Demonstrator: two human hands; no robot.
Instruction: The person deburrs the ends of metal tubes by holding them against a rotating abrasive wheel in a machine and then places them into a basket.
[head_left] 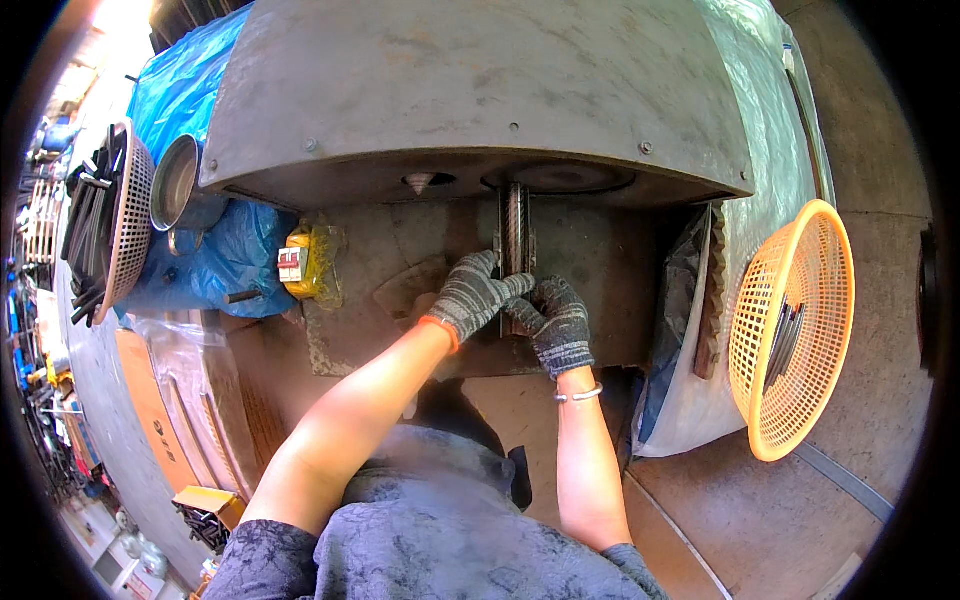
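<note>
A long dark metal rod (pixel 516 225) with a shiny surface lies in a narrow upright-sided guide, its far end under the grey metal machine cover (pixel 480 80). My left hand (pixel 472 298), in a grey knit glove with an orange cuff, is closed at the rod's near part from the left, its thumb across the top. From the right, my right hand (pixel 558 322) closes on the same place, also gloved, with its thumb toward the rod. Both palms and most fingertips are hidden. A pale cone-shaped tip (pixel 421 182) shows in an opening under the cover.
An orange plastic basket (pixel 740 340) with several dark rods stands at the right. On the left are another basket (pixel 130 225) full of dark rods, a metal cup (pixel 178 185) and a red-and-white switch (pixel 291 264) on a yellow box. Blue plastic sheeting (pixel 240 240) lies beside them.
</note>
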